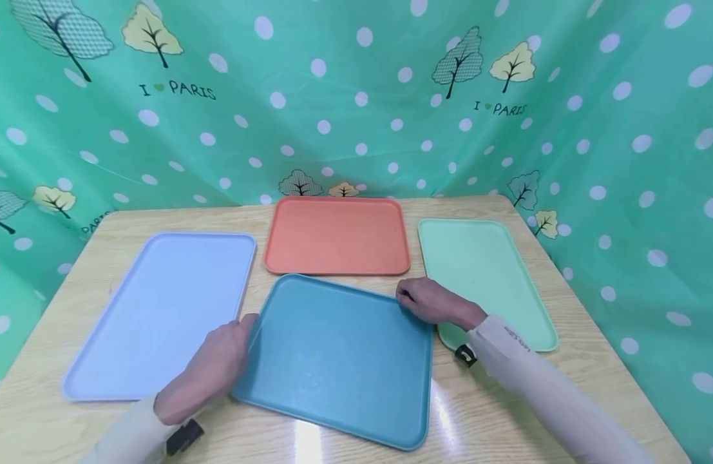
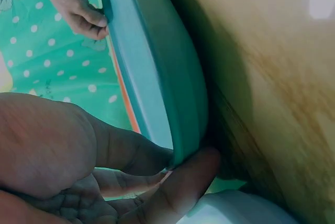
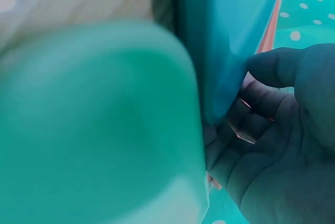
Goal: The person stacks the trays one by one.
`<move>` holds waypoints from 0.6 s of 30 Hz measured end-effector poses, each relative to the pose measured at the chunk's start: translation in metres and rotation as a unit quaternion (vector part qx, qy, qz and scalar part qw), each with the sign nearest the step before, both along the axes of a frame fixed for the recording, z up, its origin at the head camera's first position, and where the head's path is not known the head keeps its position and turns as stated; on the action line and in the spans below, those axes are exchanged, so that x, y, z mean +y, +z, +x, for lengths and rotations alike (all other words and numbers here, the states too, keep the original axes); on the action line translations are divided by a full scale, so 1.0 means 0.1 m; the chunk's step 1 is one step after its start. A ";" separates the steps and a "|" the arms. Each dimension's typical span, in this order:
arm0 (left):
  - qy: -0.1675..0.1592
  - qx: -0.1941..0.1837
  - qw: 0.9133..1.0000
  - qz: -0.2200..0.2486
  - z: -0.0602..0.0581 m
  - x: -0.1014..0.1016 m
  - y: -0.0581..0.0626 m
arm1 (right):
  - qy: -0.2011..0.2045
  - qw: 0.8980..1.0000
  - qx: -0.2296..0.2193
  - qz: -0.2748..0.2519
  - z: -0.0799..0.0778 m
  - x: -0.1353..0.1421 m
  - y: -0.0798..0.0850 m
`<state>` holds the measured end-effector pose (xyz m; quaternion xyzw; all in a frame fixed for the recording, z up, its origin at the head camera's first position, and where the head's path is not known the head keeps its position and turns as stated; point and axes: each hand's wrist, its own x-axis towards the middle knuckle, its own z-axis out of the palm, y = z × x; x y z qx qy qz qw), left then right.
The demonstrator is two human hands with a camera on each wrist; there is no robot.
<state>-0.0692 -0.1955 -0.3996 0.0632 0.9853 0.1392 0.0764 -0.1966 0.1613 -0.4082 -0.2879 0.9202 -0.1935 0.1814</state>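
A dark blue rectangular tray (image 1: 341, 361) lies turned at a slight angle in the front middle of the wooden table. My left hand (image 1: 214, 361) pinches its left rim; in the left wrist view the thumb and forefinger close on the tray edge (image 2: 183, 88). At the far right corner my right hand (image 1: 434, 301) holds the same tray. In the right wrist view, the thumb (image 3: 275, 67) is at the rim and the other fingers curl round the outside, partly hidden behind the tray.
A periwinkle tray (image 1: 165, 309) is at the left, a red tray (image 1: 337, 235) at the back middle, and a light green tray (image 1: 484, 270) at the right, close beside my right hand. Behind the wooden table (image 1: 472, 412) hangs a green dotted curtain (image 1: 344, 84).
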 end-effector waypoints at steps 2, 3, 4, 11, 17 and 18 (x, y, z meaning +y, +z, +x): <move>0.000 0.005 1.000 0.001 -0.03 -0.01 0.00 | 0.005 1.000 -0.005 -0.001 0.02 -0.01 0.01; 0.000 0.008 1.000 0.000 -0.04 -0.01 0.00 | 0.008 1.000 -0.007 -0.003 0.02 -0.02 0.01; 0.000 0.009 1.000 0.001 -0.06 -0.01 0.00 | 0.009 1.000 -0.008 -0.002 0.03 -0.03 0.01; 0.005 0.027 1.000 0.011 -0.17 -0.01 0.00 | 0.016 1.000 -0.017 -0.004 0.12 -0.07 -0.01; -0.009 0.055 0.998 0.038 -0.30 -0.01 -0.02 | 0.015 0.999 -0.032 -0.030 0.18 -0.15 -0.01; -0.014 0.060 0.997 0.042 -0.33 -0.02 -0.02 | 0.013 0.999 -0.035 -0.034 0.19 -0.16 -0.02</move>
